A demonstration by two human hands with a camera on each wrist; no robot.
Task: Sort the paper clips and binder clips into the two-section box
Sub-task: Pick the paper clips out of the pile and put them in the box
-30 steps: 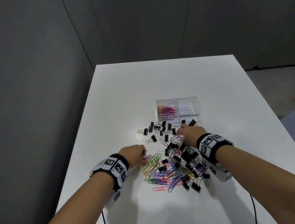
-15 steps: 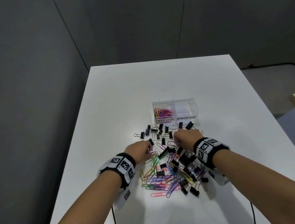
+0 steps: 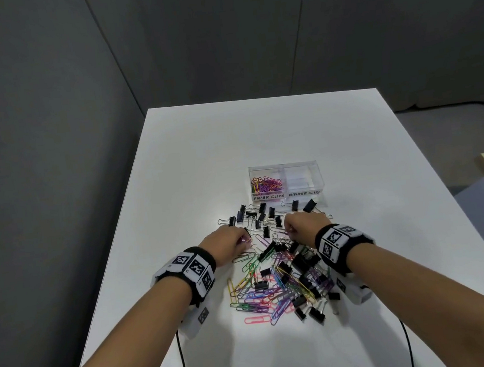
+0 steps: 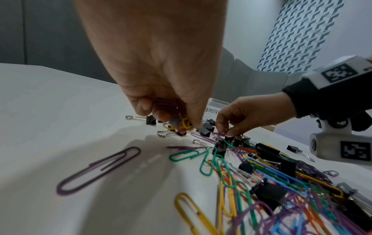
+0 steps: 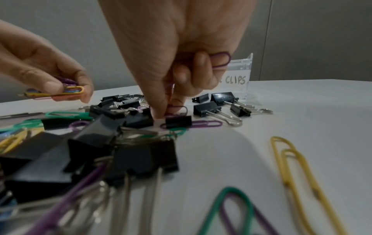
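While sorting: paper clips [image 4: 179, 124] light, slippery wire.
Left hand [image 3: 226, 243]: pinching several.
Right hand [image 3: 303, 224]: pinching one purple, by its loop.

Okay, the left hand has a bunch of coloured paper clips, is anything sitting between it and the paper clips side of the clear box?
Yes, though only low down. Loose black binder clips with silver wire handles lie scattered on the white table between the left hand and the clear two-section box. Carried above them, the bundle of coloured paper clips meets nothing visible.
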